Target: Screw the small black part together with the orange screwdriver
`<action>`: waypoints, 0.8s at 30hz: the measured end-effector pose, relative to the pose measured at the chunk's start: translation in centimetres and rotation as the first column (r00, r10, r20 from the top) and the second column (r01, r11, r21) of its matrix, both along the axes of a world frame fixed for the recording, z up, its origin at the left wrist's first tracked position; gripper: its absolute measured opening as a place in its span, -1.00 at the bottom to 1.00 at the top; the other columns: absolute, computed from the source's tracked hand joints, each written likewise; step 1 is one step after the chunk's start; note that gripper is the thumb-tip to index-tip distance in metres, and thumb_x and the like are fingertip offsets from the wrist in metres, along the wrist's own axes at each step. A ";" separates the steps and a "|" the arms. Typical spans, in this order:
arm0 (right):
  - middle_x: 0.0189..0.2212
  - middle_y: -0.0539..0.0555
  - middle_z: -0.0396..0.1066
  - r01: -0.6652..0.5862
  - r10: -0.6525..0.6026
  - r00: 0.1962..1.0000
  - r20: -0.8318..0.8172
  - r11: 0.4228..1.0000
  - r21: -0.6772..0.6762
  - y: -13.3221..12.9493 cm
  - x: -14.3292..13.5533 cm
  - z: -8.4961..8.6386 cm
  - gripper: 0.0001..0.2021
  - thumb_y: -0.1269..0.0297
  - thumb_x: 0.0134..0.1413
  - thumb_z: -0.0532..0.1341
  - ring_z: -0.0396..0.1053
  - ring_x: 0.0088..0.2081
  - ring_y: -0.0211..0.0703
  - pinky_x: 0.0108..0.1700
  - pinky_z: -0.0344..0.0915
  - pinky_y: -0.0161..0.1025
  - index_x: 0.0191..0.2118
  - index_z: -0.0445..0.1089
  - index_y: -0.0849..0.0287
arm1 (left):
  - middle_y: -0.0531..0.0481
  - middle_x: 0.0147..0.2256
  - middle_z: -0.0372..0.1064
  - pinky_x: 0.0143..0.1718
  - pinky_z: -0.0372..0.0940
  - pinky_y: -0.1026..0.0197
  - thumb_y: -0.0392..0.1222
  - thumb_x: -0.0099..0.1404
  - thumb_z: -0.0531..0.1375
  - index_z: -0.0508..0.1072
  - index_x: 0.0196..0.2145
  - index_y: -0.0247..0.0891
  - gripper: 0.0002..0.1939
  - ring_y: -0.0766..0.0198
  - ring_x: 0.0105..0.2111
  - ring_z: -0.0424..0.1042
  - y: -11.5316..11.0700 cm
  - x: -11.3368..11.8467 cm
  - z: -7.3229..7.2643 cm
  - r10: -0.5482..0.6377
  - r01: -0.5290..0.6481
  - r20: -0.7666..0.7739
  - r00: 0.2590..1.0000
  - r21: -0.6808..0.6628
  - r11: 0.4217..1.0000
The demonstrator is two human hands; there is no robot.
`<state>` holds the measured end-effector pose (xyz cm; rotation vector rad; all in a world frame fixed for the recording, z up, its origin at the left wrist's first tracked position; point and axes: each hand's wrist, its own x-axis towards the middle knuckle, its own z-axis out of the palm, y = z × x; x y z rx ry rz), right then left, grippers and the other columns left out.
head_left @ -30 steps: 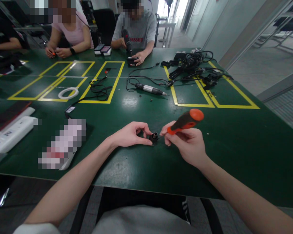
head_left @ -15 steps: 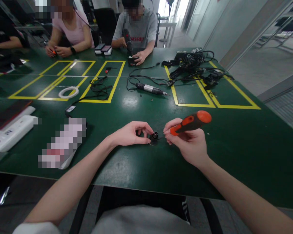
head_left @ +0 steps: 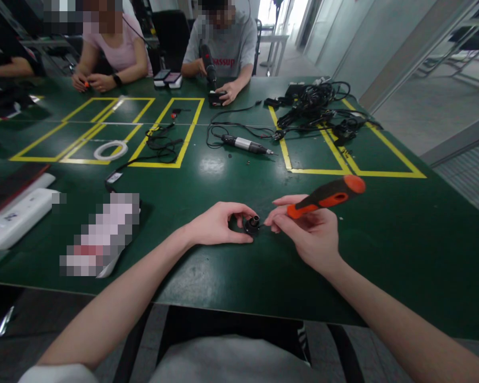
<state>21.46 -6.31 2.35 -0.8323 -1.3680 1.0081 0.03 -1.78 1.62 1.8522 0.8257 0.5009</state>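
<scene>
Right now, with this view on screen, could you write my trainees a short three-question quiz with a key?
1. Which of the wearer's hands holds the orange-and-black handled tool?
2. True or false: in this view, the thin white ring lies left of the silver-and-black cylindrical tool.
3. The left hand curves around: A) thin white ring, B) small round black part, C) black cable?

Key: 1. right hand; 2. true; 3. B.
</scene>
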 end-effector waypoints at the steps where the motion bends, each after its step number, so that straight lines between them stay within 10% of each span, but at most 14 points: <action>1: -0.45 0.02 0.64 0.021 -0.021 1.000 -0.002 1.000 -0.012 0.0 0.0 0.0 -0.83 0.28 0.08 0.50 0.54 -0.52 -0.21 -0.42 0.56 -0.26 -0.22 0.57 0.12 | 0.01 -0.23 0.56 -0.22 0.31 0.25 -0.17 0.14 0.47 0.58 -0.05 -0.30 -0.58 0.30 -0.29 0.43 0.0 0.0 -0.1 0.002 -0.002 -0.009 1.000 0.014 1.000; 8: -0.45 0.04 0.61 0.044 -0.046 0.998 0.047 0.998 0.044 0.3 0.1 0.3 -0.82 0.28 0.02 0.52 0.57 -0.39 -0.12 -0.31 0.57 -0.19 -0.47 0.54 0.11 | 0.07 -0.30 0.51 -0.24 0.30 0.26 -0.14 0.13 0.50 0.54 -0.15 -0.28 -0.63 0.31 -0.33 0.43 -0.2 0.3 -0.4 0.043 -0.040 -0.032 0.999 0.078 0.996; 19: -0.42 0.01 0.60 -0.092 0.091 0.995 -0.048 0.996 -0.018 0.0 -0.2 0.3 -0.80 0.11 0.23 0.42 0.44 -0.56 -0.27 -0.51 0.45 -0.28 -0.15 0.55 0.10 | 0.10 -0.35 0.47 -0.28 0.28 0.27 -0.14 0.15 0.47 0.54 -0.21 -0.27 -0.70 0.33 -0.36 0.42 -0.3 0.4 -0.5 0.056 -0.050 -0.038 0.998 0.125 0.991; 24: -0.46 -0.01 0.60 -0.037 0.035 0.998 -0.043 0.998 -0.044 0.1 -0.2 -0.1 -0.80 0.19 0.15 0.47 0.45 -0.56 -0.27 -0.50 0.46 -0.30 -0.32 0.47 0.11 | 0.09 -0.33 0.48 -0.29 0.26 0.27 -0.14 0.15 0.46 0.52 -0.22 -0.26 -0.70 0.30 -0.34 0.43 -0.5 0.5 -0.6 0.068 -0.054 -0.080 0.994 0.172 0.984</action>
